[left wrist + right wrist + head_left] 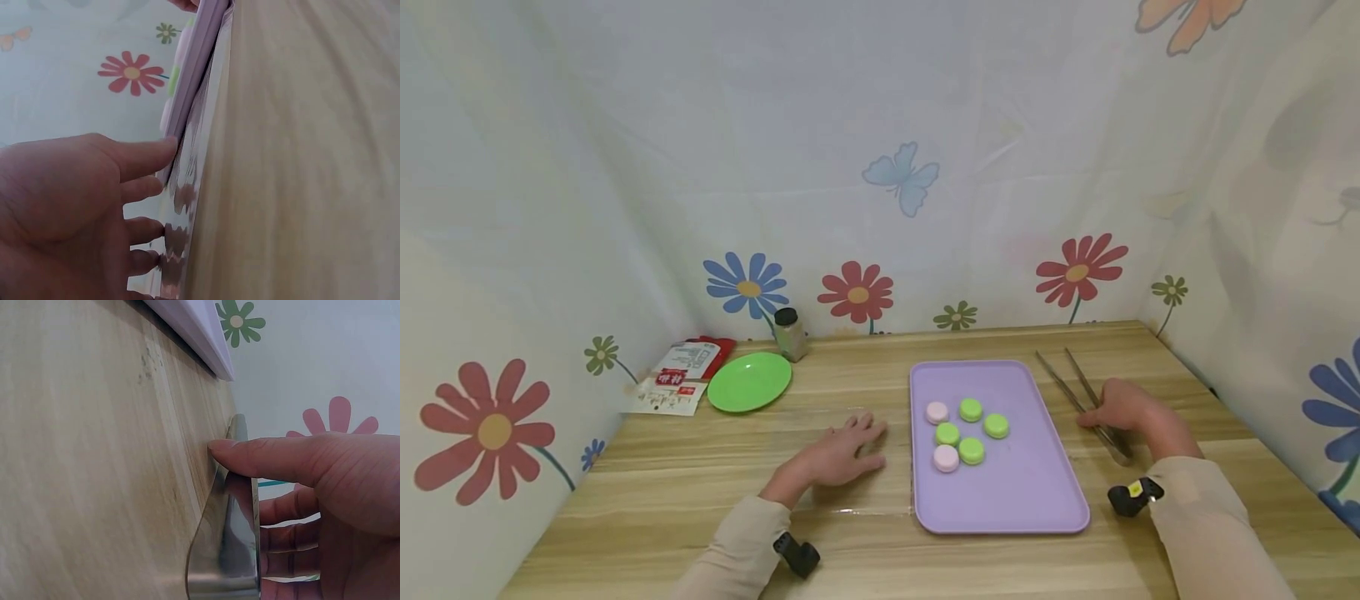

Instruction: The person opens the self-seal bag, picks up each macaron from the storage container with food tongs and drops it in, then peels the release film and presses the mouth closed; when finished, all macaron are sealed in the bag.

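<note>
1. The right hand (1131,407) is pinching metal tongs (225,519), its thumb pressing one side while the other fingers are lying along the opposite side.
2. The tongs are lying to the right of the purple tray (1000,500), well within reach of its edge but not touching it; their two arms are spreading apart toward the far side and meeting at the bent near end.
3. The left hand (842,454) is holding nothing; its fingers are stretching out, loosely spread, over a clear glossy sheet (883,493), with the fingertips resting on it or hovering just above, which I cannot tell.
4. The sheet is lying on the wood-grain tabletop (865,558), just beside the tray's left edge.
5. Inside the tray, four green macarons (972,451) and two pink macarons (946,458) are sitting in a loose cluster toward the left and middle.
6. At the far left, a green plate (749,382) is standing between a white-and-red packet (681,379) and a black-lidded jar (790,337).
7. A pale backdrop (775,125), printed with flowers and butterflies, is hanging behind everything.
</note>
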`<state>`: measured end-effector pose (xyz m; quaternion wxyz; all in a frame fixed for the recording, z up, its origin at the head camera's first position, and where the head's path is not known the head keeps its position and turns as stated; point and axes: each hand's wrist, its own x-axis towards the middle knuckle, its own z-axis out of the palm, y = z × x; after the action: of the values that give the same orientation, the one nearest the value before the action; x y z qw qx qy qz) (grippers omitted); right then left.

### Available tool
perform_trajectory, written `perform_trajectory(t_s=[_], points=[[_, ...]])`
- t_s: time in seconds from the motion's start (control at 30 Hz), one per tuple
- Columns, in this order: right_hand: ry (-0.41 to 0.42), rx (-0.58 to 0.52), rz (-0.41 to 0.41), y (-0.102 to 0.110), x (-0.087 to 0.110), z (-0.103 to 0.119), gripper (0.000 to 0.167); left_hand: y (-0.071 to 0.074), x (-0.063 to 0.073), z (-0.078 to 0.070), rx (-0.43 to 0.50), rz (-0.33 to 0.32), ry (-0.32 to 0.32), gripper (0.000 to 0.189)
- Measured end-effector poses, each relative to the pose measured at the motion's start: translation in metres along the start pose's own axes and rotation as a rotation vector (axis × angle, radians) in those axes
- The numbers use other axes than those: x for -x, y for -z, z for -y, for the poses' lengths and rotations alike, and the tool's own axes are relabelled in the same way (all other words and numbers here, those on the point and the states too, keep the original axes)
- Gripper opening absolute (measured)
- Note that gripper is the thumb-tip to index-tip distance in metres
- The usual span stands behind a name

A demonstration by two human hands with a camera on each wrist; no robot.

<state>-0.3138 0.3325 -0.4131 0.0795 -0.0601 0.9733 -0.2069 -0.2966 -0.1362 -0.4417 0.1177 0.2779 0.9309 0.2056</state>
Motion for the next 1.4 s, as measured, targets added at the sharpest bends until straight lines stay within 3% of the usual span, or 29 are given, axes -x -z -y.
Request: perform_trajectory(t_s=[0.37,0.9,1.4], points=[[-0.017,-0.004,0.017,0.0011,0.0002,0.0002,0.039,-0.0057,-0.0016,-0.0022,-0.046,-0.014,0.035,0.053],[-0.017,-0.004,0.006,-0.0002,0.0001,0.0006,0.040,-0.0053,-0.0032,-0.0029,0.003,-0.019,0.024,0.054],[-0.014,0.003,0.011,0.0003,-0.0002,-0.0009,0.040,-0.0086,-0.0031,-0.0070,-0.023,-0.062,0.042,0.052]])
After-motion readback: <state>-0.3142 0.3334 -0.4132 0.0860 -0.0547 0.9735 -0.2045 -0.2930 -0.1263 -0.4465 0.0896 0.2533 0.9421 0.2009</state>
